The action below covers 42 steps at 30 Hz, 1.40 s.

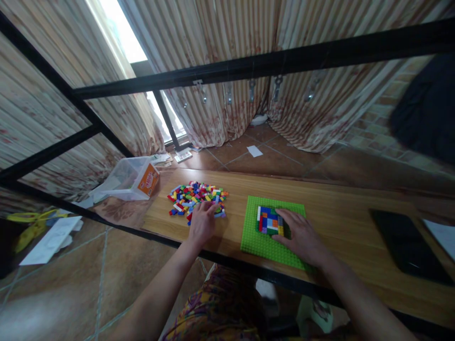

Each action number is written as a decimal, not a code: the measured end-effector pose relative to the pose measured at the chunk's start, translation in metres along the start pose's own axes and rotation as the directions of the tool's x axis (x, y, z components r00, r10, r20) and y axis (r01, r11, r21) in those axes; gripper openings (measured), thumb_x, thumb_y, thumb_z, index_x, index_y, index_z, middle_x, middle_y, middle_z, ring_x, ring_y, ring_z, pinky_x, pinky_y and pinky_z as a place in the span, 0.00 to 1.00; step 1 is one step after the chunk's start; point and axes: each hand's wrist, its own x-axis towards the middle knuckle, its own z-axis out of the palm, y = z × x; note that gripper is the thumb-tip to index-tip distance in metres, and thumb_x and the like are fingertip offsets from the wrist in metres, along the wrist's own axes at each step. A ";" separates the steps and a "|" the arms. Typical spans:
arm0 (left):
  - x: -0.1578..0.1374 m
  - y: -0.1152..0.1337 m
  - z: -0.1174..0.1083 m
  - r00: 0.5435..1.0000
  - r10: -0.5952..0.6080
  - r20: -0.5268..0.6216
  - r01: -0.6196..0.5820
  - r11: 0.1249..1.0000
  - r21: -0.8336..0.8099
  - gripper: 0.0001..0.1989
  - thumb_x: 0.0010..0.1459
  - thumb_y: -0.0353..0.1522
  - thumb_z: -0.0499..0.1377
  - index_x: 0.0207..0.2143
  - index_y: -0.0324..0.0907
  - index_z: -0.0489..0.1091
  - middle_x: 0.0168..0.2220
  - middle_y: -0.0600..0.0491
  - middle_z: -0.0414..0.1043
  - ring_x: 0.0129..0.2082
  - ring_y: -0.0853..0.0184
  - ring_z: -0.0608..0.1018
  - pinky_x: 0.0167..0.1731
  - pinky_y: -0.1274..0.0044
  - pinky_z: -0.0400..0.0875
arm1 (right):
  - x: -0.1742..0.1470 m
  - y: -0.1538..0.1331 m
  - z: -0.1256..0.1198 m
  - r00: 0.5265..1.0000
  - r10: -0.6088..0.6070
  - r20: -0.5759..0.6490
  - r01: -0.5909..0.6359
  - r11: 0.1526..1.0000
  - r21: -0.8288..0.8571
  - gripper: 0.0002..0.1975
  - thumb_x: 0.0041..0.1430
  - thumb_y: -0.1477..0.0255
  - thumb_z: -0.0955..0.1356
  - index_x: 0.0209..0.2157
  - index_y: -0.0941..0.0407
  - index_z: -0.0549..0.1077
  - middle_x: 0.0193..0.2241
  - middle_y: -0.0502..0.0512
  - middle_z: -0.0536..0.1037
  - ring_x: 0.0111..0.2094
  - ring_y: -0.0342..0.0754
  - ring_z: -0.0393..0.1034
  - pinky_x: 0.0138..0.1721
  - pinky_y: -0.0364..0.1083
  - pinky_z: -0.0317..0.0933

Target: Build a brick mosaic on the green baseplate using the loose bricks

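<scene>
Bricks (pixel 197 195) half hidden under left hand (pixel 202 222).

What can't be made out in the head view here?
- Left hand: fingers buried in the brick pile; any grasp hidden.
- Right hand covers part of the brick patch on the green baseplate.
- Single bricks: too small to tell shapes.
- Clear box: label unreadable.
- Dark slab: blurred, unidentifiable.
</scene>
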 end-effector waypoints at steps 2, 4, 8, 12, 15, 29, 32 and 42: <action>0.004 0.000 0.002 1.000 0.010 0.028 -0.011 1.000 0.019 0.20 0.55 0.21 0.52 0.46 0.46 0.74 0.45 0.47 0.71 0.44 0.59 0.72 0.47 0.66 0.68 | 0.000 -0.001 0.000 1.000 0.001 0.000 -0.001 1.000 -0.001 0.34 0.56 0.57 0.66 0.62 0.50 0.58 0.59 0.60 0.66 0.59 0.61 0.60 0.56 0.61 0.56; 0.006 -0.001 0.005 0.999 0.014 0.033 -0.015 1.000 0.021 0.19 0.55 0.21 0.52 0.45 0.45 0.74 0.45 0.47 0.72 0.45 0.59 0.72 0.48 0.66 0.68 | 0.000 -0.001 -0.001 1.000 0.005 0.004 -0.005 1.000 -0.001 0.34 0.56 0.57 0.66 0.62 0.51 0.58 0.59 0.61 0.66 0.59 0.60 0.60 0.56 0.61 0.56; 0.004 -0.003 0.008 1.000 0.011 0.016 -0.011 1.000 0.003 0.17 0.58 0.22 0.51 0.45 0.43 0.73 0.43 0.47 0.73 0.44 0.60 0.73 0.47 0.67 0.68 | 0.000 -0.002 -0.002 1.000 0.009 0.013 -0.009 1.000 0.001 0.34 0.56 0.56 0.66 0.62 0.51 0.58 0.60 0.60 0.66 0.59 0.60 0.60 0.57 0.61 0.56; -0.001 -0.008 0.007 1.000 -0.008 -0.024 0.006 0.998 -0.070 0.17 0.59 0.24 0.50 0.47 0.44 0.72 0.43 0.49 0.73 0.45 0.60 0.73 0.47 0.67 0.69 | 0.001 -0.002 -0.002 1.000 0.008 0.023 -0.008 1.000 -0.004 0.33 0.56 0.56 0.66 0.62 0.52 0.58 0.60 0.61 0.65 0.59 0.60 0.60 0.57 0.61 0.56; -0.009 -0.013 0.003 0.999 -0.030 -0.039 0.025 0.991 -0.132 0.15 0.60 0.25 0.51 0.46 0.45 0.72 0.43 0.49 0.74 0.45 0.60 0.74 0.48 0.68 0.69 | 0.000 -0.002 -0.002 1.000 0.012 0.015 -0.012 1.000 -0.010 0.33 0.56 0.57 0.66 0.62 0.51 0.58 0.60 0.60 0.66 0.59 0.60 0.60 0.57 0.61 0.56; -0.030 -0.034 -0.005 0.986 -0.131 -0.108 0.120 0.987 -0.104 0.11 0.61 0.27 0.52 0.40 0.41 0.74 0.38 0.47 0.75 0.40 0.60 0.75 0.42 0.69 0.71 | -0.001 -0.002 -0.001 1.000 0.013 0.010 -0.013 0.999 -0.033 0.33 0.57 0.56 0.66 0.62 0.53 0.59 0.59 0.60 0.67 0.59 0.59 0.61 0.57 0.59 0.57; -0.031 -0.034 -0.007 0.979 -0.163 -0.118 0.149 0.981 -0.126 0.11 0.61 0.28 0.52 0.39 0.41 0.74 0.38 0.47 0.75 0.40 0.61 0.75 0.43 0.69 0.71 | -0.001 -0.003 -0.001 1.000 0.017 0.004 -0.016 0.999 -0.034 0.33 0.57 0.56 0.65 0.62 0.52 0.59 0.59 0.60 0.66 0.59 0.60 0.61 0.57 0.59 0.56; -0.029 -0.064 -0.016 0.855 -0.488 -0.173 0.453 0.867 -0.207 0.14 0.56 0.28 0.54 0.43 0.40 0.74 0.40 0.47 0.74 0.41 0.60 0.76 0.44 0.69 0.71 | -0.002 0.003 0.005 0.999 -0.017 -0.029 0.016 0.999 -0.037 0.33 0.56 0.57 0.66 0.62 0.51 0.58 0.58 0.60 0.68 0.58 0.60 0.62 0.56 0.60 0.58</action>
